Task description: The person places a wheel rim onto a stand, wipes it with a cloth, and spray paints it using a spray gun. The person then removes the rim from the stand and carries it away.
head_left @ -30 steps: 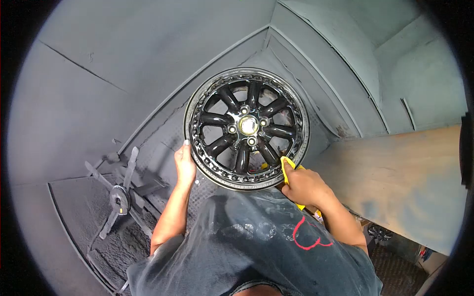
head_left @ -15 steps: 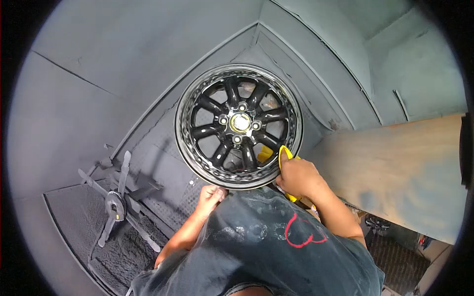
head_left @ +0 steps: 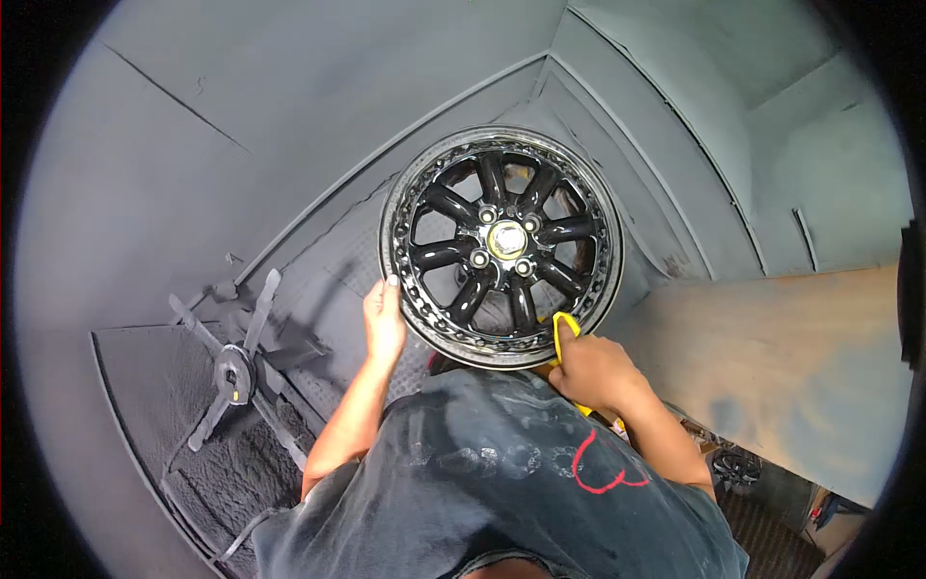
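A car wheel rim with glossy black spokes and a shiny outer lip is in front of my torso, its face toward me. At its hub is a round centre cap with a yellow ring, with lug holes around it. My left hand grips the lip on the left side, thumb on the front face and fingers hidden behind. Pressed to the lower right of the lip is a yellow cloth, held by my right hand with its index finger inside a fold.
Grey-coated walls surround the corner. A grey stand with several arms is on the left by a dark textured mat. To the right is a tan panel; another dark wheel is partly visible below it.
My left hand has moved up from below the wheel rim to its left edge. The wheel rim has turned, and my right hand still presses the yellow cloth to the lower-right lip.
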### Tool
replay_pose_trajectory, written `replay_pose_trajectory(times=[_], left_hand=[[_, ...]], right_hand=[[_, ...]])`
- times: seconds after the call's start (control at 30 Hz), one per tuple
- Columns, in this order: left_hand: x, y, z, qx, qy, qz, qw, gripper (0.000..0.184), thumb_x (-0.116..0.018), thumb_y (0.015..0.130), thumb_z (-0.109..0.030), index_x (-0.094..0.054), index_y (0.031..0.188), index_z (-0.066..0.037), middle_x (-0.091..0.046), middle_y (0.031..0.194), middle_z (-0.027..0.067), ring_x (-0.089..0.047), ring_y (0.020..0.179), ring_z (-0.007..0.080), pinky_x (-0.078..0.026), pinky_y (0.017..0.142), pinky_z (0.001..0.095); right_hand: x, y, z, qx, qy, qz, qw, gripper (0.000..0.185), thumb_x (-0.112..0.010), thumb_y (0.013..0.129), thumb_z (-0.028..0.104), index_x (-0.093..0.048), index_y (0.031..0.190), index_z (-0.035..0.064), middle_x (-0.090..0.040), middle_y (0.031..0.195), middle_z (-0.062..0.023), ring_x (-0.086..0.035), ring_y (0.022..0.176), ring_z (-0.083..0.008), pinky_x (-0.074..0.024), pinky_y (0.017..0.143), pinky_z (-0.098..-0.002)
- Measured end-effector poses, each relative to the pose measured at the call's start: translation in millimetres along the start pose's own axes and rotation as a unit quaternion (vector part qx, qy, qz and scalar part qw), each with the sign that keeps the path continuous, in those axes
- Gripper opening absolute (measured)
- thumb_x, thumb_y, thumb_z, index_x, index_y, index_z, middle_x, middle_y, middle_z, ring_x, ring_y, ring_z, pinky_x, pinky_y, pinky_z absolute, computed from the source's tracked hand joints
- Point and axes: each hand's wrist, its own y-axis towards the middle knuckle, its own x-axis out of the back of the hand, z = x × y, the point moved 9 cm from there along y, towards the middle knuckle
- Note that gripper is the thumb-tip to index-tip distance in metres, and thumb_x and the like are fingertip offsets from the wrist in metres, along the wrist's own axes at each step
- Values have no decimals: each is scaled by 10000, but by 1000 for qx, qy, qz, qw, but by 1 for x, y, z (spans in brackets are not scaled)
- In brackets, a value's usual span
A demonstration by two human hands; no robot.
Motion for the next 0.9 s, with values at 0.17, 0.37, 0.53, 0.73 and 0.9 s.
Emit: replay_pose_trajectory(times=[0.17, 0.37, 0.53, 0.73, 0.9], left_hand=[[-20, -82, 10, 31, 17, -14, 999, 353, -562, 1089, -311, -644, 860, -55, -614, 756, -51, -510, 707, 44, -430, 643, 247], [-72, -128, 37, 122, -26, 320, 939, 377, -657, 1042, -309, -600, 756, -71, -526, 698, -64, -448, 667, 44, -357, 601, 253], [-48, -120, 47, 99, -106, 273, 951, 419, -612, 1027, -347, -613, 732, -50, -599, 706, 12, -540, 681, 111, -421, 655, 278], [5, -73, 41, 78, -125, 44, 988, 543, -466, 1085, -456, -623, 799, -21, -611, 756, 52, -546, 712, 159, -422, 691, 309], [10, -20, 9, 33, -29, 14, 999, 545, -419, 1113, -453, -619, 814, -44, -572, 741, 12, -489, 698, 127, -394, 680, 301]], right_hand=[[-13, 1, 2, 27, -6, 12, 1000, 809, -629, 882, 257, -329, 1482, -195, -724, 1020, -291, -717, 937, -437, -572, 865, -518], [-7, 6, -17, 12, -11, -50, 999, 850, -630, 850, 253, -297, 1517, -155, -713, 923, -310, -707, 871, -463, -563, 831, -534], [-4, 6, -23, 1, 1, -39, 999, 822, -630, 857, 246, -327, 1511, -149, -714, 954, -301, -709, 896, -449, -564, 836, -524], [-2, -4, -19, 29, 14, -3, 999, 813, -639, 847, 232, -350, 1533, -95, -720, 990, -271, -706, 919, -438, -559, 839, -514], [30, -4, 24, 174, 92, 18, 980, 801, -664, 818, 226, -401, 1570, 134, -715, 953, -264, -693, 907, -453, -537, 829, -522]])
